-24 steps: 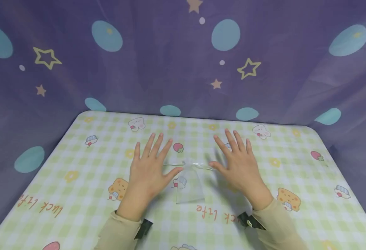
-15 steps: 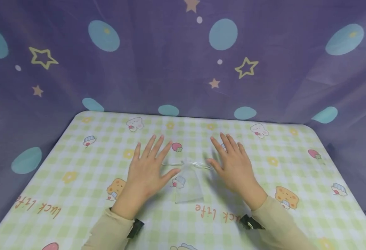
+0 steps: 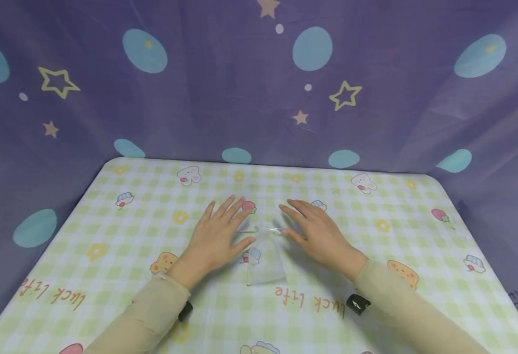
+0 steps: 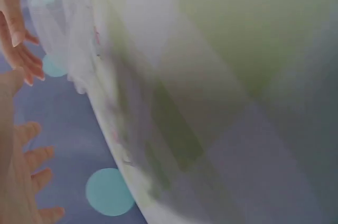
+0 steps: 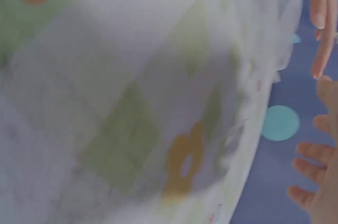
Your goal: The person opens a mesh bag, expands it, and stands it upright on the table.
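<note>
A small see-through drawstring bag [image 3: 265, 263] is at the middle of the table, with its cords reaching out left and right from the gathered neck. In the left wrist view the sheer bag [image 4: 60, 28] rises above the cloth. My left hand [image 3: 216, 241] is on the bag's left side, fingers spread and thumb toward it. On the other side, my right hand [image 3: 318, 241] has its fingers slightly bent, thumb near the right cord [image 3: 276, 230]. Whether either hand touches a cord cannot be told. Nothing shows in either hand.
The table [image 3: 329, 319] wears a green-and-white checked cloth with printed cartoons, flowers and lettering. Behind its far edge hangs a purple curtain [image 3: 241, 98] with stars and blue ovals. Black wrist straps [image 3: 358, 304] show at the sleeves.
My right hand has moved left toward the bag and its fingers have bent a little. The left hand has lowered slightly and turned inward. The bag stays in place on the table.
</note>
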`<state>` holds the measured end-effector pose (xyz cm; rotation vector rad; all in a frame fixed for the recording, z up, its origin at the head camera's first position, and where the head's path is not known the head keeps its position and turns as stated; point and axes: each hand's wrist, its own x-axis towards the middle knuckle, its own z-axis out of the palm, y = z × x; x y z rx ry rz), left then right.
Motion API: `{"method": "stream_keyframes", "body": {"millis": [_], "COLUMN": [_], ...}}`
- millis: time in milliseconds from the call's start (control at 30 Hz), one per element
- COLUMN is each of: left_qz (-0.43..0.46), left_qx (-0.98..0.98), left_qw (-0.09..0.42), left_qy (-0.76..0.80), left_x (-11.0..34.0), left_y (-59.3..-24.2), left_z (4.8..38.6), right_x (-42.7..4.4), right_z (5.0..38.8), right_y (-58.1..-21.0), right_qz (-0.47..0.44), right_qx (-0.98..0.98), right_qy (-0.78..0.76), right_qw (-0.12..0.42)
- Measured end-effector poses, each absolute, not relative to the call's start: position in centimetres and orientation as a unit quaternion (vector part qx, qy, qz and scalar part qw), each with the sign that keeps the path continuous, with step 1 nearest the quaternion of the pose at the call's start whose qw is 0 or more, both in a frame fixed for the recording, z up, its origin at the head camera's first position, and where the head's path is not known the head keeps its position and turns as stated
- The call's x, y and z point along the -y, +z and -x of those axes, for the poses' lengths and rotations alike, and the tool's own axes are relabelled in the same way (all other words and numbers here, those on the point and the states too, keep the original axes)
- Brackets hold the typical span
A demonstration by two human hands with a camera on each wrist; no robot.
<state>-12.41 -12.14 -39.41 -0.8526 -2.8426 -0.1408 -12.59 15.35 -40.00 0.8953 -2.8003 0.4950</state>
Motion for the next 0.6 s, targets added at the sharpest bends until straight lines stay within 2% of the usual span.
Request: {"method": "stream_keyframes", "body": {"millis": [333, 600], "left_qz": [0.34, 0.362], "left_qx": [0.933, 0.918], "left_qw": [0.08, 0.053], "left_qy": [-0.084, -0.155], "left_x": [12.3, 12.3], "left_y": [-40.5, -40.9], "left_z": [14.6, 16.3], "right_x": [-15.1, -14.3], "right_z": [14.8, 15.3], "right_y": [-40.7, -40.9], "right_qz": [-0.366, -0.335], "right_qx": [0.909, 0.913], "right_qy": [0.183, 0.231], "right_qw": [0.081, 0.018]}}
